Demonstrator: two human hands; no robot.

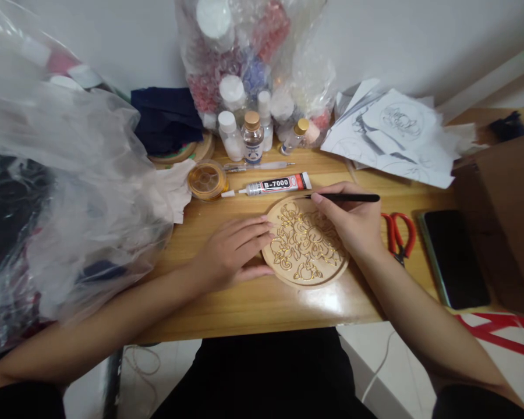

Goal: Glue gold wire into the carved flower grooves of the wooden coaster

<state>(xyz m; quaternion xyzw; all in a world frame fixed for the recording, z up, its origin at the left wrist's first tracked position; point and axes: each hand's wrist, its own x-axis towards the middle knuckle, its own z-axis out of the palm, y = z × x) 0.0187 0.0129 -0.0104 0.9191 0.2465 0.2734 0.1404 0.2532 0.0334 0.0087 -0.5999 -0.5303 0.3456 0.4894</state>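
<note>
A round, pale wooden board (327, 272) with a raised rim lies on the table, covered with a flower pattern in gold wire (308, 235). My left hand (233, 250) grips its left edge, fingers over the rim and thumb lower down at the side. Over the upper right of the board, my right hand (353, 218) is closed around slim black tweezers (362, 198). Their tip points left along the top rim; whether it pinches anything is too small to tell. Just behind the board lies a B-7000 glue tube (279, 184), beside a spool of gold wire (206, 179).
Red-handled pliers (397, 235) and a phone (454, 259) lie to the right, near a cardboard box (502, 215). Small bottles (253, 137), a pen-like tool (262, 166) and paper sketches (393, 131) are at the back. Plastic bags (91, 192) crowd the left.
</note>
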